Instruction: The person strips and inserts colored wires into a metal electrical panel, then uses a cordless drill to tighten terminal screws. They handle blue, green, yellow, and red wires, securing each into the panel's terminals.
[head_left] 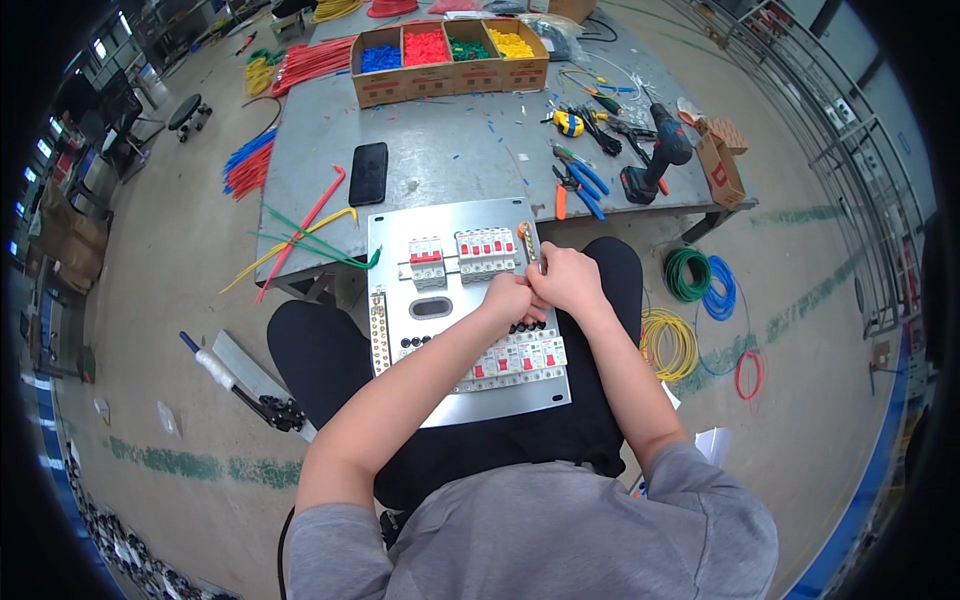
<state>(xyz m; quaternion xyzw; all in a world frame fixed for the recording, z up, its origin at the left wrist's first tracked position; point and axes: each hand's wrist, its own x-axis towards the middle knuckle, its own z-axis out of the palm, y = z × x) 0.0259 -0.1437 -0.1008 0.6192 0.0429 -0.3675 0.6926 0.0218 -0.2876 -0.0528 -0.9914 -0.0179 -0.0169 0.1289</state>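
Observation:
A grey metal panel lies across my thighs, its far end by the table's edge. My left hand is closed over the right half of the panel, between the upper and lower breaker rows. My right hand meets it there, fingers curled; whatever they pinch is hidden. Just beyond the right hand is a brass terminal bar, and a second brass terminal bar runs down the left side. A red-switched breaker and a breaker row sit above; my left forearm partly covers the lower breaker row.
On the grey table are a phone, a divided cardboard box of coloured caps, pliers and a cordless drill. Cut wires overhang its near left corner. Coiled wires lie on the floor at right.

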